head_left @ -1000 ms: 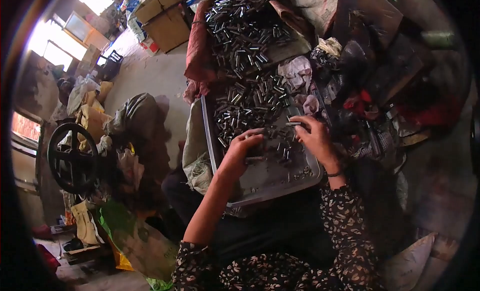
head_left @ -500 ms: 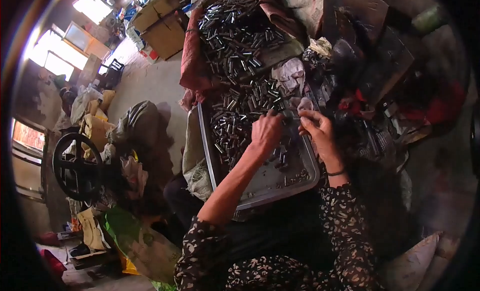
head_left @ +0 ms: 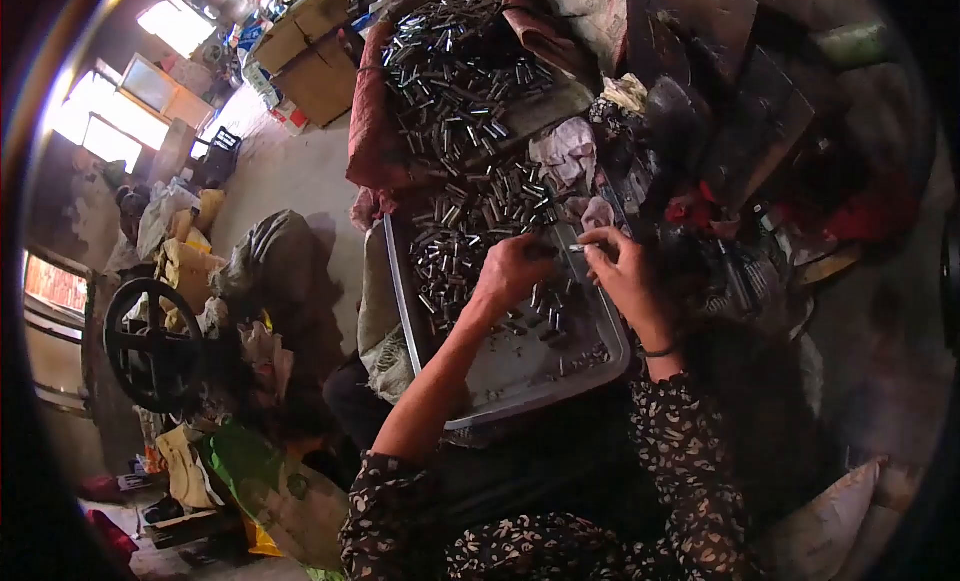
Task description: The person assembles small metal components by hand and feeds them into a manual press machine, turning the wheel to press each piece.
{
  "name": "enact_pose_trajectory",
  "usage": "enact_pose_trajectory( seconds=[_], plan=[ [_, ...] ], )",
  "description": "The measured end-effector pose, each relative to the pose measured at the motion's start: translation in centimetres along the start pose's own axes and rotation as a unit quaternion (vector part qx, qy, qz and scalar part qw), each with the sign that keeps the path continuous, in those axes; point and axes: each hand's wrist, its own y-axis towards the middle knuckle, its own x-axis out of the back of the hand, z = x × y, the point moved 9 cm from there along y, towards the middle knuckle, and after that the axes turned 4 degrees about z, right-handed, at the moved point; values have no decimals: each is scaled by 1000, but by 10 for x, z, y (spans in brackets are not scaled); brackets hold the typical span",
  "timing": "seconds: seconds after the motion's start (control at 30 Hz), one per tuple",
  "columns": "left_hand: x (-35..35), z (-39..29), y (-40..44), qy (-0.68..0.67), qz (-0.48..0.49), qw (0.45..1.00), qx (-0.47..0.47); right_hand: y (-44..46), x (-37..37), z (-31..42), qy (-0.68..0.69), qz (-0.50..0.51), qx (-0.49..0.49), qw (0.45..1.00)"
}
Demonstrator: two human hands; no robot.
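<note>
A clear plastic tray (head_left: 402,293) lies in front of me, with a heap of small metal cylinders (head_left: 455,251) covering its far and left parts. My left hand (head_left: 512,273) is over the middle of the tray, its fingers curled together; whatever they hold is dark and hard to make out. Close by on the right, my right hand (head_left: 622,273) pinches a small shiny metal cylinder (head_left: 577,248) between thumb and fingers, near the tray's right edge. Loose small bits (head_left: 590,359) are scattered on the tray floor at the near right.
Beyond the tray, more metal cylinders (head_left: 460,91) are piled on a reddish sack (head_left: 368,121). Crumpled pale cloth (head_left: 565,149) sits at the tray's far right. Dark metal plates (head_left: 755,131) stand to the right. A black handwheel (head_left: 152,331) and a cardboard box (head_left: 315,66) are leftward.
My left hand has shifted slightly left and toward me. The right hand has moved slightly left, and a shiny cylinder now shows at its fingertips. The whole view has shifted a little.
</note>
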Motion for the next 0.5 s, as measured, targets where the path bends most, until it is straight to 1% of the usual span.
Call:
enact_pose_trajectory(
  seconds=[0.03,0.1,0.13,0.2,0.23,0.27,0.3,0.33,0.37,0.43,0.5],
  plan=[
    [3,0,-5,-3,-1,1000,0,0,-2,0,-3,2,0,1000],
    [-6,9,-14,-100,74,990,65,0,-12,6,-23,29,54,998],
    [-5,6,-18,-102,74,990,66,0,-15,7,-34,33,71,996],
    [-6,3,-26,-213,78,970,82,0,-17,3,-33,40,67,996],
    [-7,6,-28,-214,79,970,81,0,-18,2,-31,46,64,996],
    [-8,13,-29,-259,75,958,98,-1,-18,2,-32,46,64,996],
    [-8,19,-31,-303,70,943,115,-1,-20,0,-33,56,43,997],
    [-8,21,-32,-304,70,943,115,-1,-22,-2,-35,67,22,997],
    [-8,25,-34,-315,74,939,120,-1,-23,-2,-36,68,21,997],
    [-9,30,-35,-327,76,934,126,-1,-28,-6,28,82,1,996],
    [-9,33,-36,-340,67,928,138,-1,-31,-9,49,82,-2,995]
  ],
)
